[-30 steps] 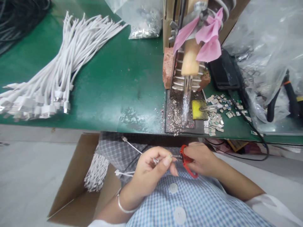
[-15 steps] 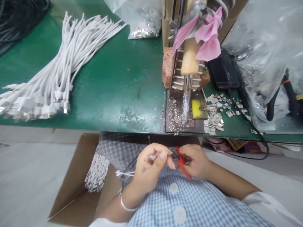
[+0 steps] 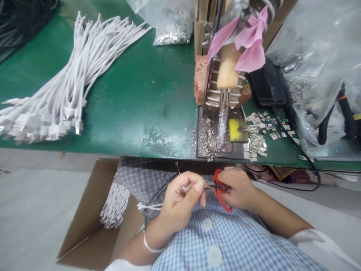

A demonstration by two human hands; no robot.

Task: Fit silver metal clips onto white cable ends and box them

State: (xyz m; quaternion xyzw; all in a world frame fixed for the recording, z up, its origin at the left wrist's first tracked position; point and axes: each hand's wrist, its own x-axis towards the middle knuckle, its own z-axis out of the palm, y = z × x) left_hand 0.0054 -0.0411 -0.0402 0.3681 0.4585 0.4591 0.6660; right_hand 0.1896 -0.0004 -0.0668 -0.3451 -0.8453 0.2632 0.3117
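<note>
My left hand (image 3: 182, 199) is closed over the lap, thumb and index finger pinched together. It holds a white cable (image 3: 149, 206), whose doubled strands come out below the wrist side; the tip in the pinch is too small to make out clearly. My right hand (image 3: 238, 188) grips a pair of red-handled scissors (image 3: 218, 192). Their short blades point left and reach to the left fingertips. Whether the blades touch the cable tip cannot be made out.
On the green table (image 3: 121, 113) lie a bundle of white USB cables (image 3: 81, 71), a soldering iron (image 3: 227, 71) in its stand, a yellow sponge (image 3: 237, 130), loose small connectors (image 3: 257, 145) and a phone (image 3: 266, 84). A cardboard box (image 3: 84, 218) with white cables stands lower left.
The scissors have turned and their handles have spread wider, with the blades now at the left fingertips. My right hand has shifted slightly right and up; the left pinch stays closed.
</note>
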